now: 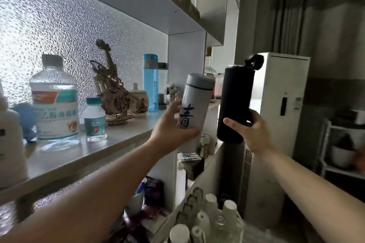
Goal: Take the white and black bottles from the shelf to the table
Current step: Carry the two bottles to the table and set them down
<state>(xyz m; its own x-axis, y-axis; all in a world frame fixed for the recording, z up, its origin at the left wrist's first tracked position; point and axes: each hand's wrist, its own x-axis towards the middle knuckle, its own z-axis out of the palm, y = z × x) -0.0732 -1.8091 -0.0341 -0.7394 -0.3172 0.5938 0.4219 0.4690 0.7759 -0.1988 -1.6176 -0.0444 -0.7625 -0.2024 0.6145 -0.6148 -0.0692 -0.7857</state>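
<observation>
A white bottle [195,102] with blue characters on its side is held tilted in the air, just off the right end of the shelf [94,148]. My left hand [173,126] grips its lower half. To its right is a black bottle [236,102] with a dark strap at its cap, held upright. My right hand [250,130] is wrapped around the bottom of that bottle. Both bottles are clear of the shelf board and do not touch each other. No table is in view.
On the shelf stand a large clear jug [55,100], a small clear bottle [95,119], a carved wooden figure [112,87], a blue bottle [150,83] and a small jar [138,98]. Upturned cups [213,215] fill the lower compartment. A white floor air conditioner [280,100] stands behind.
</observation>
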